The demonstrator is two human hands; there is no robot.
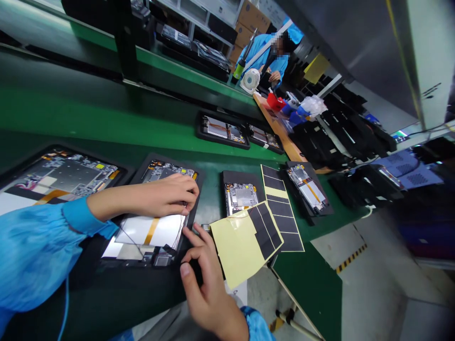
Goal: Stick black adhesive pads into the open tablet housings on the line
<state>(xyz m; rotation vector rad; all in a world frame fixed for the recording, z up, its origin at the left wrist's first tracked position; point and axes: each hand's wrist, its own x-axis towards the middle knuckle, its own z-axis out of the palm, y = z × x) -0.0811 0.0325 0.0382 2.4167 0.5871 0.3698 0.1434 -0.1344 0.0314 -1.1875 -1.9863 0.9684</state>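
Note:
An opened tablet (pixel 140 230), with a circuit board, a white battery and an orange tape strip, lies in a black foam tray (pixel 199 177). My left hand (pixel 167 195) reaches across it, palm down. Its fingers are curled together at the tablet's right side, by a thin dark wire; what their tips hold, if anything, is hidden. My right hand (pixel 209 284) is near the tray's lower right corner, fingers partly bent and thumb apart, with nothing visible between them. Right of it lies a yellow backing sheet (pixel 234 251) with black adhesive pieces, overlapping another opened tablet (pixel 241 195).
A second sheet of black stickers (pixel 284 218) lies beside another opened tablet (pixel 306 187). One more opened tablet (pixel 71 173) is at left. Two trayed tablets (pixel 223 130) sit farther back. Beyond stand a small white fan (pixel 250 80) and a co-worker (pixel 263 52) in blue.

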